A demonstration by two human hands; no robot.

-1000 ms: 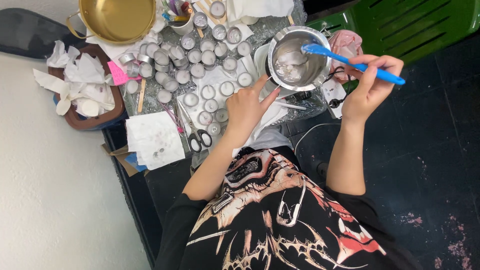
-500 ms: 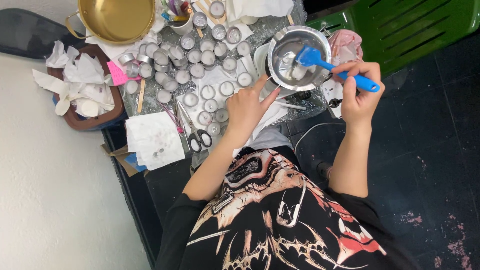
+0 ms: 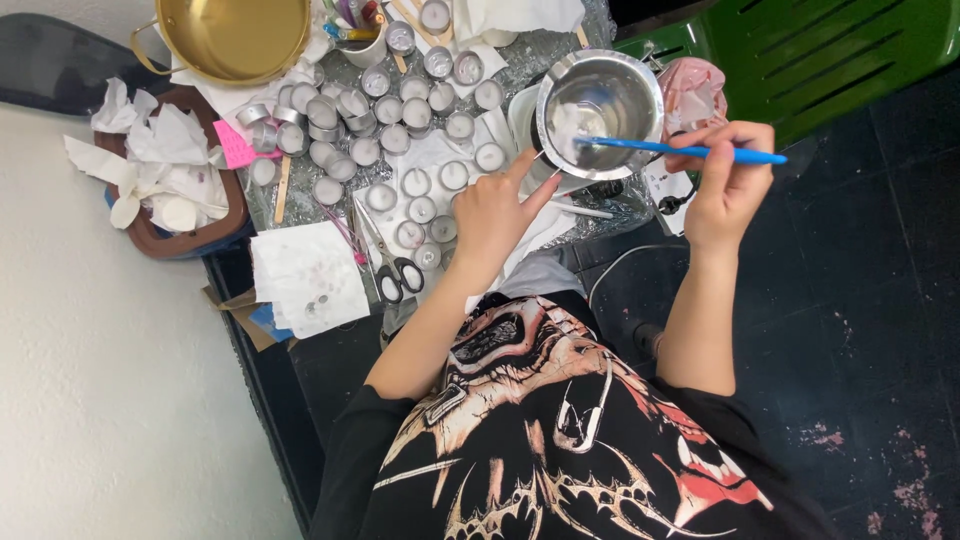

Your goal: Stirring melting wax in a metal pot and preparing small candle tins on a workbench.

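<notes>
Right hand [image 3: 730, 185]: fingers pinched around a thin blue plastic spatula [image 3: 680, 150], held nearly level, tip inside the pot.
Left hand [image 3: 495, 215]: fingers spread loosely, index fingertip touching the outer wall of the pot, holding nothing.
Round shiny steel pot [image 3: 600, 112]: on the cluttered table edge, whitish residue inside.
Small round metal tealight cups [image 3: 415, 115]: clustered left of the pot.
Black-handled scissors [image 3: 392, 262]: near the left wrist.
Gold-coloured round pan [image 3: 235, 35]: far corner.
</notes>
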